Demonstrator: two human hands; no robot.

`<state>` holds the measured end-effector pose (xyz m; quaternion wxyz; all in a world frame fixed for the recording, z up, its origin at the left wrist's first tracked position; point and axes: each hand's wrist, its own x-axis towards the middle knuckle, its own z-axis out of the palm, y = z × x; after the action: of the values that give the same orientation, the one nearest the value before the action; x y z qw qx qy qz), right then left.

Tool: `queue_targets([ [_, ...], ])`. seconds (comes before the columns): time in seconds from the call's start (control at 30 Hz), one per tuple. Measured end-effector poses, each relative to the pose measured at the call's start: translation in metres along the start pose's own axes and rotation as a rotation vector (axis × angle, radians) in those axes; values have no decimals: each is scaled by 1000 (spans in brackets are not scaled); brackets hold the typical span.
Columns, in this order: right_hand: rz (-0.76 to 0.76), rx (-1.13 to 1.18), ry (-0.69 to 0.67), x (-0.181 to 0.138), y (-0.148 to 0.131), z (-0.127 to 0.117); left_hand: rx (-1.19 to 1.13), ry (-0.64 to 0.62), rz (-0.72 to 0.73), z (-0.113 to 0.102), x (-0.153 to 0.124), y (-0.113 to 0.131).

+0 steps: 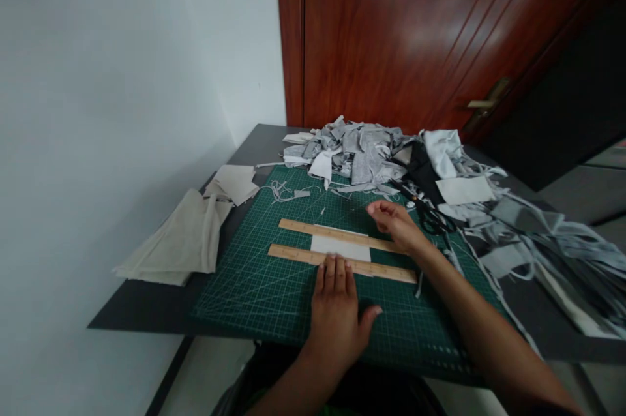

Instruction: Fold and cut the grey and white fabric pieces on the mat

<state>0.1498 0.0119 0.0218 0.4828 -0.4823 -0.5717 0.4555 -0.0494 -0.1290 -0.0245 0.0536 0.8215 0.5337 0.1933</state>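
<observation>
My left hand lies flat, its fingertips on the nearer wooden ruler and its thumb spread to the side. This ruler crosses the near edge of a white rectangular piece, likely fabric. A second wooden ruler lies roughly parallel across the piece's far edge. Above the right part of that ruler is my right hand, with thumb and fingers drawn together; whatever is between them, if anything, is too small to see. A green cutting mat is under all of these.
Grey and white fabric scraps are heaped at the back. Black-handled scissors lie right of my right hand. Beige cloth sits on the left, loose threads on the mat, fabric strips at right. A wall and a door stand behind.
</observation>
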Motion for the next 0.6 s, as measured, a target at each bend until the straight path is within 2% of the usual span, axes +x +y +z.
queue_targets([
  [0.13,-83,-534,-306,-4,-9,-23,10,-1,6,0,0,-1],
  [0.23,-68,-740,-415,-6,-11,-30,9,4,4,-1,1,-1],
  [0.37,-88,-805,-487,-7,-5,-28,19,10,12,-1,0,0],
  [0.6,-182,-803,-507,-5,0,-26,71,-23,31,-5,3,-2],
])
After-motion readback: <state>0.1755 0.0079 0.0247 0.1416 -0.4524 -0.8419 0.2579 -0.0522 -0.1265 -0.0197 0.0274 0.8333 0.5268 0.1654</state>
